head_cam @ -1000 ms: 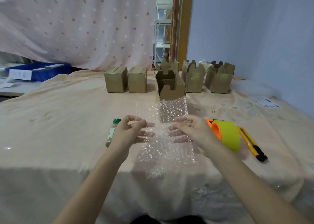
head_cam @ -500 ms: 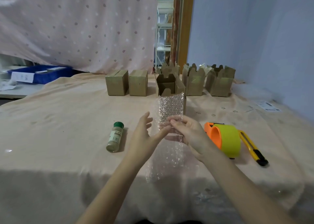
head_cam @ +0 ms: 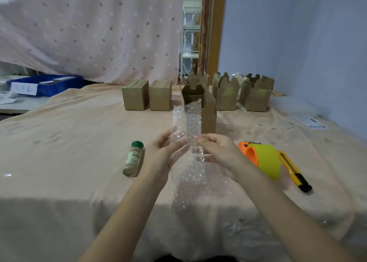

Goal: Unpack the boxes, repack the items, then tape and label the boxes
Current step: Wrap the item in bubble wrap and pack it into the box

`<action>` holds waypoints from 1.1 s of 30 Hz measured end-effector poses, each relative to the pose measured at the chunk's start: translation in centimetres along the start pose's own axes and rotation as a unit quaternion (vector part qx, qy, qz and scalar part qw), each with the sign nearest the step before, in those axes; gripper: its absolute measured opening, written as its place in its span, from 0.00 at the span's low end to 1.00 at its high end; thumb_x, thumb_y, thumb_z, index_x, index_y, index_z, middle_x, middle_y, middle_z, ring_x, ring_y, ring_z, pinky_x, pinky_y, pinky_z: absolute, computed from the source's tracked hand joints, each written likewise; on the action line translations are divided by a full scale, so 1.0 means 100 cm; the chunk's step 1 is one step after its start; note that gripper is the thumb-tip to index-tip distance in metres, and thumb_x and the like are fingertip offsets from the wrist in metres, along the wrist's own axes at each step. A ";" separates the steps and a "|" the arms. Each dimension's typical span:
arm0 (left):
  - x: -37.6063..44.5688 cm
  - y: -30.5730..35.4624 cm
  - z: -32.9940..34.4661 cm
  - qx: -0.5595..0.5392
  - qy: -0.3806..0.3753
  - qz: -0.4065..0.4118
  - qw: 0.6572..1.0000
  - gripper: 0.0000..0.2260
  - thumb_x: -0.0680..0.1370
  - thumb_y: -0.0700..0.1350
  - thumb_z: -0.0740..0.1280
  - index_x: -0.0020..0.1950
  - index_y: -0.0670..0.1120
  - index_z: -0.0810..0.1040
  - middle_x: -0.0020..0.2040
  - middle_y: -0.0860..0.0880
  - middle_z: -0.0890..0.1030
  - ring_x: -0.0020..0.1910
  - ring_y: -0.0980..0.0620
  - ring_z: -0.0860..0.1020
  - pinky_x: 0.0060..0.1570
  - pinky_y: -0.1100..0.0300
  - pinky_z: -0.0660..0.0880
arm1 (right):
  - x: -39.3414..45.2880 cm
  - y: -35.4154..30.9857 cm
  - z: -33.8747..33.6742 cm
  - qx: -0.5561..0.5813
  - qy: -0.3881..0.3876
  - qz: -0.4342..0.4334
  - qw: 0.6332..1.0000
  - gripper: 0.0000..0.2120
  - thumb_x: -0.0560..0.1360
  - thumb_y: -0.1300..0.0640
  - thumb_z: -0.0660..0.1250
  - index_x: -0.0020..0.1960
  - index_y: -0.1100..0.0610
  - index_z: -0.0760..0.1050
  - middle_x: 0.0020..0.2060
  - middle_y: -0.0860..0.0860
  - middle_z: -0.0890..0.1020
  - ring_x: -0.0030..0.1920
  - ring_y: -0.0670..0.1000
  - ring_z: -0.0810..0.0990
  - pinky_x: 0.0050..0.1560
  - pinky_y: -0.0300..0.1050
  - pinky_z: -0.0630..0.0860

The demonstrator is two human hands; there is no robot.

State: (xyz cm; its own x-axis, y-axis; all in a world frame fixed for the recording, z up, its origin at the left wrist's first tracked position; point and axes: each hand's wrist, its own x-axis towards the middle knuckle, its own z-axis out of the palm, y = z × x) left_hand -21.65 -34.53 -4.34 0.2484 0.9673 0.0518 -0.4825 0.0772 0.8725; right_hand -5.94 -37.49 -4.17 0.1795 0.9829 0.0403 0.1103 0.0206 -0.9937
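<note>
Six boxes [head_cam: 198, 102], one bottle [head_cam: 133, 158], one tape roll [head_cam: 265, 161].

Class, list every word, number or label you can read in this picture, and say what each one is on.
None can be quoted.
Spice bottle: label with print and a barcode, too small to read.
Paper slip at right on the table: barcode print, blurred.
White label on the blue bin: faint marks, unreadable.

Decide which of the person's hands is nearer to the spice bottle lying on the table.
Left. The left hand holds bubble wrap just beside the spice bottle; the right hand is farther, beyond the wrap.
</note>
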 end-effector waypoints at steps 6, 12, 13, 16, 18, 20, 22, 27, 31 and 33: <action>0.000 -0.010 -0.003 -0.017 0.041 -0.028 0.999 0.19 0.68 0.31 0.72 0.58 0.40 0.76 0.46 0.43 0.84 0.45 0.49 0.84 0.42 0.61 0.80 | -0.002 0.005 0.003 0.004 0.028 -0.031 0.999 0.04 0.73 0.59 0.72 0.48 0.56 0.80 0.39 0.51 0.84 0.37 0.44 0.81 0.32 0.38 0.77; 0.002 0.000 -0.008 0.105 0.046 -0.048 0.992 0.12 0.71 0.50 0.72 0.50 0.45 0.81 0.42 0.49 0.84 0.39 0.54 0.83 0.36 0.60 0.77 | -0.007 0.005 -0.003 -0.004 -0.016 -0.050 0.999 0.06 0.72 0.65 0.73 0.45 0.55 0.80 0.39 0.55 0.86 0.37 0.49 0.84 0.31 0.41 0.78; 0.001 0.002 -0.008 0.124 0.047 -0.037 0.990 0.09 0.72 0.49 0.72 0.48 0.45 0.81 0.42 0.49 0.84 0.38 0.55 0.82 0.35 0.60 0.77 | -0.008 0.005 -0.003 0.005 -0.027 -0.047 0.999 0.07 0.72 0.66 0.72 0.46 0.57 0.79 0.39 0.54 0.86 0.37 0.49 0.84 0.32 0.41 0.79; -0.001 0.004 -0.008 0.148 0.050 -0.002 0.988 0.05 0.73 0.45 0.73 0.46 0.46 0.81 0.40 0.50 0.83 0.36 0.55 0.82 0.33 0.63 0.76 | -0.009 0.002 -0.003 0.010 -0.048 -0.035 0.998 0.10 0.72 0.64 0.72 0.53 0.60 0.78 0.44 0.54 0.86 0.41 0.51 0.85 0.35 0.44 0.80; -0.002 0.006 -0.007 0.150 0.049 0.014 0.987 0.05 0.73 0.44 0.72 0.48 0.46 0.81 0.39 0.50 0.83 0.35 0.55 0.82 0.31 0.64 0.76 | -0.009 -0.001 -0.002 0.007 -0.049 -0.028 0.998 0.14 0.73 0.60 0.72 0.57 0.61 0.77 0.45 0.54 0.86 0.45 0.53 0.85 0.41 0.50 0.82; -0.002 0.006 -0.006 0.158 0.049 0.029 0.986 0.04 0.73 0.42 0.72 0.48 0.47 0.82 0.38 0.50 0.83 0.35 0.55 0.81 0.31 0.63 0.76 | -0.009 -0.003 0.000 -0.006 -0.058 -0.027 0.998 0.13 0.73 0.59 0.72 0.56 0.60 0.77 0.43 0.53 0.86 0.43 0.53 0.85 0.41 0.49 0.82; -0.003 0.007 -0.006 0.169 0.043 0.040 0.984 0.04 0.74 0.42 0.72 0.48 0.47 0.81 0.39 0.49 0.83 0.35 0.54 0.82 0.31 0.62 0.77 | -0.011 -0.004 0.001 0.000 -0.062 -0.032 0.998 0.07 0.74 0.62 0.70 0.52 0.61 0.78 0.39 0.53 0.86 0.37 0.51 0.85 0.32 0.43 0.79; 0.001 0.019 -0.006 0.278 -0.017 0.070 0.958 0.11 0.71 0.38 0.75 0.51 0.46 0.79 0.39 0.50 0.83 0.37 0.55 0.81 0.33 0.63 0.77 | -0.010 -0.011 -0.003 -0.061 -0.069 -0.042 0.995 0.06 0.74 0.62 0.71 0.51 0.59 0.79 0.40 0.54 0.86 0.37 0.50 0.84 0.34 0.44 0.78; 0.005 0.035 0.000 0.295 -0.014 0.105 0.949 0.07 0.70 0.35 0.74 0.44 0.42 0.79 0.38 0.46 0.83 0.36 0.52 0.82 0.33 0.61 0.77 | -0.013 -0.028 -0.004 -0.083 -0.116 -0.017 0.990 0.12 0.71 0.58 0.74 0.54 0.60 0.79 0.42 0.54 0.86 0.39 0.49 0.85 0.33 0.41 0.79; 0.009 0.045 0.002 0.315 -0.009 0.125 0.941 0.09 0.70 0.36 0.75 0.46 0.40 0.77 0.41 0.45 0.83 0.40 0.49 0.82 0.37 0.57 0.80 | -0.010 -0.034 -0.007 -0.123 -0.112 -0.024 0.986 0.08 0.72 0.60 0.73 0.50 0.60 0.80 0.38 0.53 0.86 0.36 0.48 0.84 0.35 0.42 0.80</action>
State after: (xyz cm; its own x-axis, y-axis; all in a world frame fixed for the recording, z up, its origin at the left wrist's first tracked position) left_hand -23.45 -33.37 -0.31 0.2096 0.9317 0.2966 0.0643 -0.3158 0.9466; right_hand -5.78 -38.66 -0.77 -0.0483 0.9982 0.0348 0.3521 0.0496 -0.9347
